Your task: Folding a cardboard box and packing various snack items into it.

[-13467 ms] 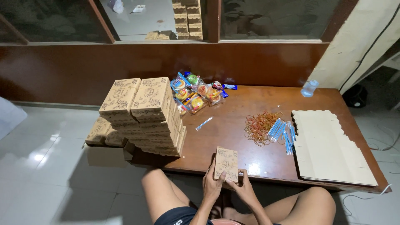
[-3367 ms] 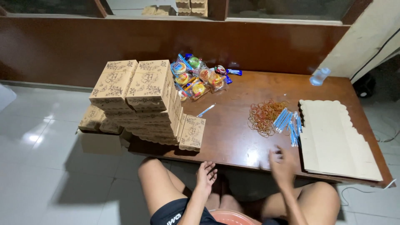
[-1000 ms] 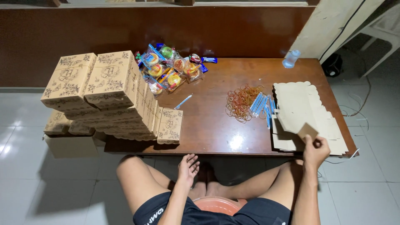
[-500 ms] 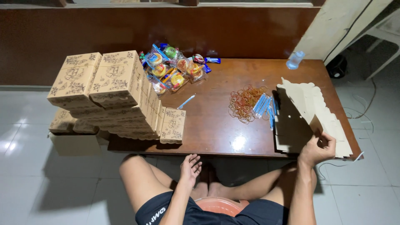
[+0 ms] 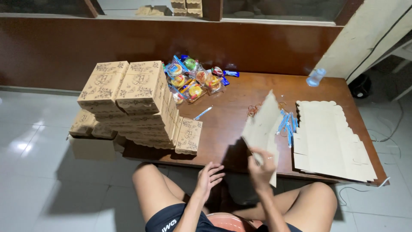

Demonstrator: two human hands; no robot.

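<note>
My right hand grips a flat, unfolded cardboard box blank by its lower edge and holds it tilted up above the front of the low wooden table. My left hand hovers open just left of it, fingers spread, holding nothing. A stack of more flat blanks lies on the table's right end. Several folded patterned boxes are piled on the left end, with one small box standing at the pile's front.
Wrapped snacks lie at the back of the table, a pen in the middle, rubber bands and blue packets beside the blanks, a clear bottle at the back right. A carton sits on the tiled floor, left.
My right hand has lifted one flat blank off the right-hand stack and carried it left to in front of me. My left hand has risen from my lap toward it.
</note>
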